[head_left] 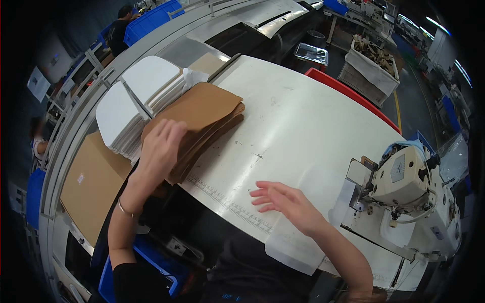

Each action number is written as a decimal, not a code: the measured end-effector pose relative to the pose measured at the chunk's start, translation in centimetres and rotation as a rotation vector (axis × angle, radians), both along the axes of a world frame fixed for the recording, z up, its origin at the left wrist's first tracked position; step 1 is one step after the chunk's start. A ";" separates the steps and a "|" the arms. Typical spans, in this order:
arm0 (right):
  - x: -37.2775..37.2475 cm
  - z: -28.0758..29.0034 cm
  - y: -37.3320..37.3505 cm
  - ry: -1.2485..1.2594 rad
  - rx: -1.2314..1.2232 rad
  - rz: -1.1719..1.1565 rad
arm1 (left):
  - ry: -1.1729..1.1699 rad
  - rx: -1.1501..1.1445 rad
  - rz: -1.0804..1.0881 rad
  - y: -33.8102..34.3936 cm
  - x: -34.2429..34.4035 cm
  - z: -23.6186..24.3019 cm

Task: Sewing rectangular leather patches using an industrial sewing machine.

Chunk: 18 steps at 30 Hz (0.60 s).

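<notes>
A stack of brown flat pieces (202, 108) with rounded corners, perhaps leather or fabric, lies on the left of the white sewing table (273, 116). My left hand (164, 146) is at the stack's near edge, its fingers bent and together on the top brown piece; the thumb is partly hidden. Over the table's front edge, above a printed ruler scale, my right hand (283, 202) is held with fingers apart and nothing in it. Behind the brown stack stand two stacks of white rounded pieces (151, 78), the nearer one (118, 118) beside my left hand.
A cream sewing machine (399, 174) stands at the right of the table. A red tray (348, 96) runs along the far edge. Cardboard (93, 177) leans at the left by a metal rail. Below my left arm is a blue bin (146, 267). People sit beyond the rail.
</notes>
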State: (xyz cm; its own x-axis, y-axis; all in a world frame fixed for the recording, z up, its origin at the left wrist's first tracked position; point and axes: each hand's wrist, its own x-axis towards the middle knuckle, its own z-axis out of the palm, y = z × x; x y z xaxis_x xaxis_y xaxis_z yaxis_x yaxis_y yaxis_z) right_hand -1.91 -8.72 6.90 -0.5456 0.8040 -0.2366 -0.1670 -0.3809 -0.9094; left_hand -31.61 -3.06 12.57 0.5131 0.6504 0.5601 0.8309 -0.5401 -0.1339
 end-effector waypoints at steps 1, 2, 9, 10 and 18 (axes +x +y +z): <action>-1.6 0.0 1.7 0.181 -0.172 0.035 | 0.071 0.003 -0.085 -1.6 1.7 -0.1; -3.3 0.0 3.1 0.372 -0.322 0.073 | 0.097 -0.083 -0.144 -3.7 3.4 -0.3; -8.0 -1.0 -0.5 -0.025 0.140 -0.097 | -0.334 -0.721 -0.483 -10.8 5.5 -0.7; -7.1 -1.0 -2.1 -0.058 0.250 -0.039 | -0.517 -0.622 -0.414 -10.4 4.9 -0.9; -2.6 -1.4 -13.0 -0.070 0.236 -0.087 | -1.005 -1.466 -0.325 -11.2 5.6 -4.2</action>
